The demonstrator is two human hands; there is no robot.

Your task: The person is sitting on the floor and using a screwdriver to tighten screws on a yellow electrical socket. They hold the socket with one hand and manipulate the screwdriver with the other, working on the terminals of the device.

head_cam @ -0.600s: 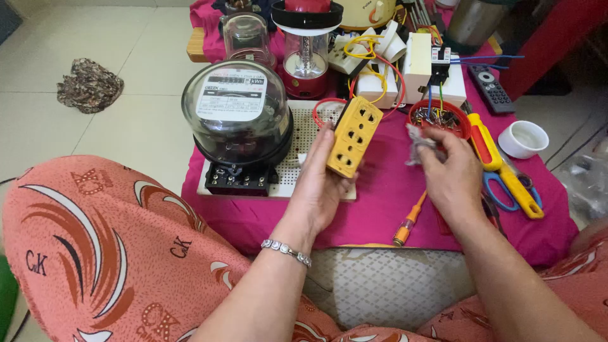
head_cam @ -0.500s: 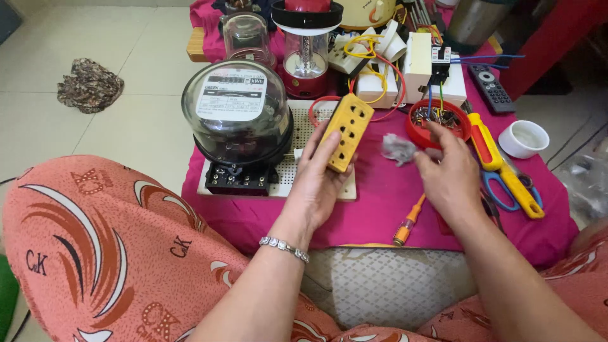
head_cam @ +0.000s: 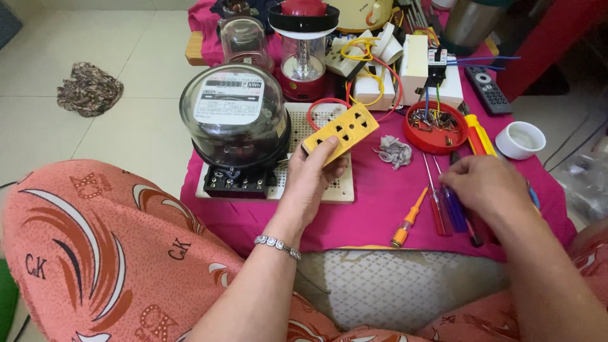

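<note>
The yellow socket block [head_cam: 341,132] is held up by the left hand [head_cam: 315,183], a little above the white perforated board [head_cam: 316,183]. Its long axis runs slanted, from lower left to upper right, and the face with the holes looks toward the camera. The left fingers close around its lower end, the thumb on the front. The upper end is free and comes near the red wire loop [head_cam: 326,107]. To its left stands the glass-domed meter [head_cam: 234,120], just beside. To the right the pink cloth [head_cam: 380,190] has open room, with only a small grey crumpled piece [head_cam: 396,152]. The right hand [head_cam: 484,187] rests curled over the screwdrivers [head_cam: 443,206], touching them; if it grips one I cannot tell.
</note>
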